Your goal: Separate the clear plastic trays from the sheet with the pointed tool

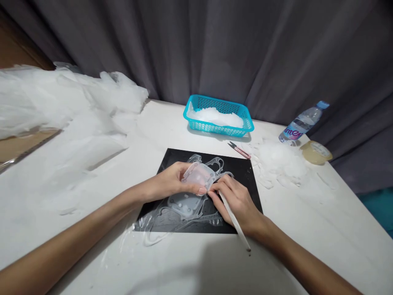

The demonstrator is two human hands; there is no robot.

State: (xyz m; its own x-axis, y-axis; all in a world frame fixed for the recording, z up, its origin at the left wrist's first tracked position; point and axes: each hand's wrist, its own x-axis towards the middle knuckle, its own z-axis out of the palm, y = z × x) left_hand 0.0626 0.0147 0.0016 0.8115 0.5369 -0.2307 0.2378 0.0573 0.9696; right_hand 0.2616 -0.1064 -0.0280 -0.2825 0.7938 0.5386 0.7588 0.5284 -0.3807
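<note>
My left hand (pixel 181 180) grips a translucent, rounded-square moulded silicone piece (pixel 199 173) between thumb and fingers, tilted above a black mat. My right hand (pixel 235 198) is closed, its fingertips pinched at the piece's lower right edge. A slender white stick (pixel 235 221) lies in that hand, with its dark tip pointing toward me. Under the hands, a second translucent moulded piece (pixel 186 205) rests on the black mat (pixel 245 168). Thin clear trimmings (pixel 159 237) loop around it, some reaching past the mat's front edge. What the right fingertips hold is partly hidden.
At the back stands a blue basket (pixel 221 130) with white translucent pieces inside. Pink-handled thread snips (pixel 239 150) lie beside a heap of white scraps (pixel 279 162). Farther right are a tape roll (pixel 316 152) and a water bottle (pixel 302 123). Large white sheets (pixel 76 102) pile up at left.
</note>
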